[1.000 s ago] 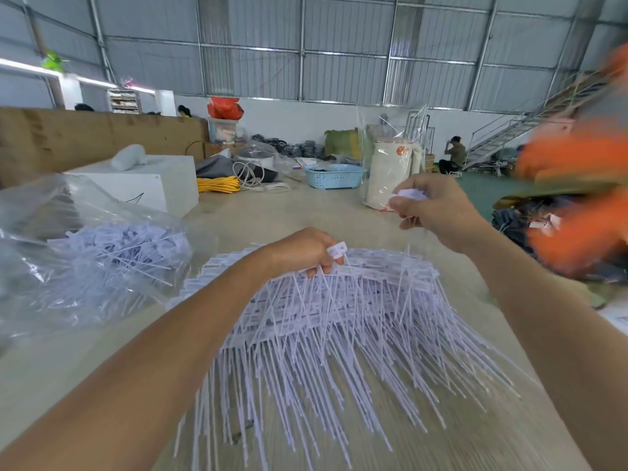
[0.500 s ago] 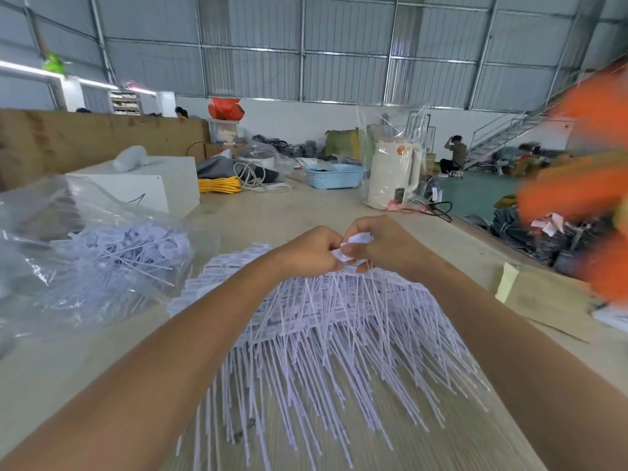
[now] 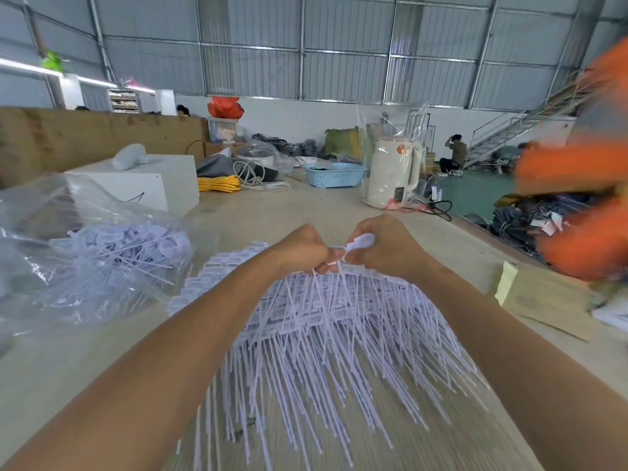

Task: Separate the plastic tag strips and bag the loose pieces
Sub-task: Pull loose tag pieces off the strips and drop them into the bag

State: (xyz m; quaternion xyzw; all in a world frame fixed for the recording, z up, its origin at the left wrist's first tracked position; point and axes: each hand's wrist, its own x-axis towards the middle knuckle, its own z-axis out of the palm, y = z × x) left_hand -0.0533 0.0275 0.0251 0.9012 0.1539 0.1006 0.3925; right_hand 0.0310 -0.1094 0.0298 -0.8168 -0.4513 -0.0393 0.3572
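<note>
Pinching hands (image 3: 334,248) atop tag strips (image 3: 326,321), bag (image 3: 85,246) leftward.

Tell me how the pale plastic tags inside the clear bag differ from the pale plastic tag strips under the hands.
The tags in the clear plastic bag lie loose and jumbled at the left; the tag strips on the table lie in ordered rows, tails fanned toward the camera. The bagged ones lie untouched; the left hand and right hand grip the strips. Both look the same pale lilac-white.
</note>
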